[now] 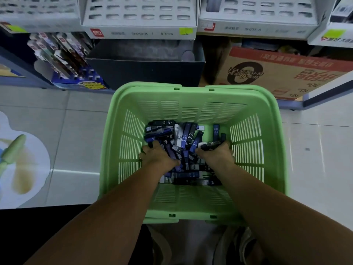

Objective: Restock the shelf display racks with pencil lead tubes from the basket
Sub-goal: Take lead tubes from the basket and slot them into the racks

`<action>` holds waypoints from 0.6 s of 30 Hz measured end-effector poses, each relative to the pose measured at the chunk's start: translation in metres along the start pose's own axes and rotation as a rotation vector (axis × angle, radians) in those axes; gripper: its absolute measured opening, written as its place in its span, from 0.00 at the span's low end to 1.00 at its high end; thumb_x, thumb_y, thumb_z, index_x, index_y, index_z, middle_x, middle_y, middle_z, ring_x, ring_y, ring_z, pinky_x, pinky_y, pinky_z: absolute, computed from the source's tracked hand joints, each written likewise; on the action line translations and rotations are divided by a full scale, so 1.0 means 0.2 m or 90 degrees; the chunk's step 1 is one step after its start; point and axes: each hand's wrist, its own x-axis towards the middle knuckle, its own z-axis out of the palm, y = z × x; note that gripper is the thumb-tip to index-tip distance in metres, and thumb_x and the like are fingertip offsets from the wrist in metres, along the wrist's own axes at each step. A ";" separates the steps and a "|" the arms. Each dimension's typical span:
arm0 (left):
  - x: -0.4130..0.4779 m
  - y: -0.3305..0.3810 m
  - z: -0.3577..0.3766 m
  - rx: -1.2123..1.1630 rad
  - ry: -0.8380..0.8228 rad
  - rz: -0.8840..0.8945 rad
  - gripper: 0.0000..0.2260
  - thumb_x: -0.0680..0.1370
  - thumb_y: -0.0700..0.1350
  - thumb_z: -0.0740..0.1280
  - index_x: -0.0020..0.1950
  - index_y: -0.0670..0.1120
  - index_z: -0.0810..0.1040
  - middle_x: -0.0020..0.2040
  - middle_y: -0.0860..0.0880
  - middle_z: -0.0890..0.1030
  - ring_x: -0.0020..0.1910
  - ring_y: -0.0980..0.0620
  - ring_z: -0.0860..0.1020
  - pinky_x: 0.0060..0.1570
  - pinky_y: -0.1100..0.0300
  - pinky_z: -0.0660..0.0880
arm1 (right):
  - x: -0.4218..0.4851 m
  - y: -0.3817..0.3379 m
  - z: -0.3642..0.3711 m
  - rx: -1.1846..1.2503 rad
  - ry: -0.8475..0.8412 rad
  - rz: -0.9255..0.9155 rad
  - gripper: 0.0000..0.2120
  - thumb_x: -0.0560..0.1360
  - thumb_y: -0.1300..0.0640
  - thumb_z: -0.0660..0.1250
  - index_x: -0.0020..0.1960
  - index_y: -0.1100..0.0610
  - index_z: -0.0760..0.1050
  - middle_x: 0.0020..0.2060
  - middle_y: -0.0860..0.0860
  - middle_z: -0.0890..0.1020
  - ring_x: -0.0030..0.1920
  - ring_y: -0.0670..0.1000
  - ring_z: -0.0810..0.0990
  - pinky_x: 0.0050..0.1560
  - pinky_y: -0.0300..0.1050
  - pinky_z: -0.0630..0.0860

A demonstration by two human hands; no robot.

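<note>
A: What is the right hand [216, 154] doing?
B: Its fingers curl round a bunch of pencil lead tubes [210, 144] at the three o'clock side of the heap.
A: And the left hand [159, 156]?
B: It is knuckles up at nine o'clock, fingers bent down into the tubes; whether they grip any cannot be told.
A: Where does the heap lie?
B: In the bottom of the green basket [191, 94], which stands on the tiled floor [80, 131]. White display racks [139, 22] sit at its twelve o'clock, a cardboard box [282, 73] at two.

floor [76, 131]: pale glossy tiles | on it: green basket [149, 88] (slatted walls), printed decal [23, 159]
</note>
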 end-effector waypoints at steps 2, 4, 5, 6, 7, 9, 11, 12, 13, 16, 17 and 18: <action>0.01 0.00 0.00 -0.003 0.018 0.001 0.56 0.68 0.61 0.81 0.84 0.50 0.48 0.80 0.38 0.55 0.78 0.36 0.57 0.73 0.45 0.66 | 0.01 0.00 0.00 -0.014 0.006 0.008 0.56 0.63 0.39 0.83 0.79 0.55 0.55 0.73 0.59 0.66 0.74 0.63 0.66 0.73 0.61 0.69; 0.02 -0.01 0.01 -0.015 0.032 0.017 0.55 0.68 0.60 0.81 0.83 0.50 0.50 0.79 0.39 0.57 0.77 0.37 0.59 0.72 0.47 0.67 | 0.03 0.00 0.01 0.009 0.004 0.016 0.57 0.60 0.38 0.84 0.77 0.55 0.58 0.73 0.58 0.67 0.73 0.63 0.67 0.73 0.62 0.69; 0.03 -0.02 0.02 -0.025 0.034 0.028 0.54 0.68 0.60 0.81 0.83 0.50 0.51 0.78 0.40 0.58 0.76 0.38 0.60 0.71 0.47 0.67 | 0.02 0.01 0.02 0.011 0.005 0.017 0.57 0.59 0.38 0.84 0.77 0.55 0.58 0.73 0.57 0.67 0.73 0.63 0.66 0.73 0.62 0.69; 0.03 -0.03 0.02 -0.030 0.036 0.033 0.54 0.68 0.60 0.81 0.83 0.51 0.52 0.78 0.40 0.58 0.76 0.39 0.61 0.71 0.47 0.67 | 0.03 0.01 0.03 0.009 0.004 0.018 0.57 0.59 0.37 0.83 0.77 0.55 0.58 0.74 0.56 0.65 0.75 0.62 0.63 0.74 0.62 0.67; 0.03 -0.03 0.03 -0.028 0.036 0.031 0.54 0.68 0.60 0.81 0.83 0.51 0.52 0.77 0.40 0.58 0.75 0.38 0.61 0.71 0.46 0.67 | 0.02 0.01 0.04 0.009 0.001 0.018 0.58 0.60 0.37 0.83 0.78 0.55 0.57 0.75 0.56 0.62 0.76 0.62 0.59 0.76 0.62 0.64; 0.03 -0.02 0.03 -0.023 0.029 0.014 0.54 0.68 0.61 0.81 0.83 0.55 0.50 0.77 0.39 0.56 0.76 0.37 0.61 0.71 0.45 0.68 | 0.02 0.00 0.05 0.021 0.007 0.016 0.56 0.62 0.39 0.83 0.79 0.52 0.55 0.75 0.55 0.57 0.77 0.61 0.55 0.77 0.62 0.62; 0.02 0.00 0.04 -0.035 0.013 -0.001 0.52 0.69 0.61 0.80 0.83 0.58 0.49 0.77 0.39 0.54 0.76 0.36 0.60 0.70 0.45 0.69 | 0.01 -0.02 0.06 0.017 0.019 0.016 0.53 0.64 0.40 0.82 0.79 0.50 0.56 0.75 0.56 0.56 0.76 0.62 0.56 0.76 0.60 0.62; 0.01 0.01 0.05 -0.044 0.009 -0.003 0.52 0.69 0.60 0.80 0.83 0.59 0.50 0.77 0.39 0.54 0.76 0.36 0.60 0.71 0.45 0.69 | 0.02 -0.02 0.06 0.010 0.019 0.021 0.52 0.65 0.40 0.82 0.78 0.49 0.56 0.75 0.57 0.57 0.76 0.62 0.56 0.75 0.60 0.62; 0.01 0.00 0.05 -0.055 0.010 -0.001 0.52 0.69 0.59 0.81 0.83 0.58 0.51 0.77 0.40 0.55 0.76 0.37 0.60 0.70 0.45 0.69 | 0.02 -0.02 0.06 0.004 0.017 0.028 0.51 0.65 0.40 0.82 0.78 0.50 0.57 0.75 0.58 0.58 0.76 0.63 0.57 0.75 0.60 0.63; 0.04 -0.03 0.02 -0.111 0.025 0.008 0.51 0.67 0.54 0.84 0.81 0.50 0.56 0.75 0.40 0.59 0.74 0.39 0.66 0.66 0.51 0.73 | 0.04 0.00 0.05 0.047 0.021 0.021 0.48 0.58 0.42 0.86 0.71 0.49 0.64 0.68 0.56 0.64 0.72 0.64 0.67 0.71 0.62 0.71; 0.06 -0.05 0.02 -0.135 0.015 0.014 0.52 0.67 0.51 0.84 0.82 0.49 0.56 0.76 0.40 0.60 0.73 0.40 0.68 0.65 0.53 0.73 | 0.04 0.01 0.05 0.072 0.024 0.016 0.46 0.57 0.45 0.87 0.68 0.50 0.67 0.65 0.56 0.67 0.67 0.63 0.72 0.68 0.61 0.75; 0.07 -0.07 0.02 -0.173 -0.006 0.021 0.54 0.66 0.49 0.85 0.83 0.49 0.55 0.77 0.41 0.61 0.72 0.41 0.70 0.65 0.57 0.73 | 0.04 0.01 0.03 0.095 0.017 0.011 0.43 0.57 0.48 0.88 0.65 0.52 0.69 0.62 0.55 0.69 0.63 0.61 0.75 0.65 0.59 0.78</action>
